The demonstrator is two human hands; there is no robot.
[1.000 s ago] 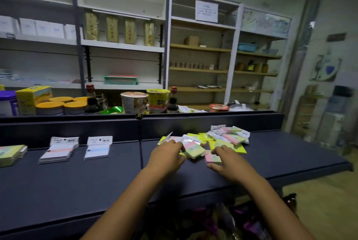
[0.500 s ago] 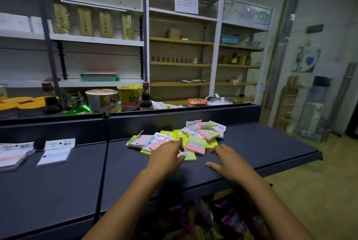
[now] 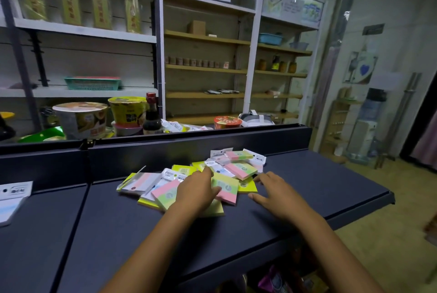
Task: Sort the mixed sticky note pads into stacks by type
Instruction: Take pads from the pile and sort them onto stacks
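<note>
- Under the left hand lies the near part of a loose heap of sticky note pads, spread on the dark tabletop.
- That hand lies palm down on the heap with fingers extended and lightly bent; its fingertips reach the pads at the middle of the pile, and whether the thumb pinches anything cannot be told.
- Just right of its thumb sits a pink-and-green pad, overlapping a yellow pad beyond it.
- Just left of its wrist another pink-and-green pad lies tilted on a yellow pad.
- Further left of that hand, a clear-wrapped pale pink pad marks the heap's left edge.
- Beyond its fingertips, more wrapped pads with white header cards and a pink-and-green one lie toward the raised back rail.
- Right of the heap, the right hand hovers low over or rests on bare tabletop, fingers spread and nearly straight, holding nothing; its fingertips come just beside the yellow pad.
- Far left of both hands, at the frame's edge, a separate wrapped pad with a white card lies on the tabletop, well apart from the heap.
- Behind the back rail stand instant noodle cups and a dark sauce bottle, with shelves behind them.
</note>
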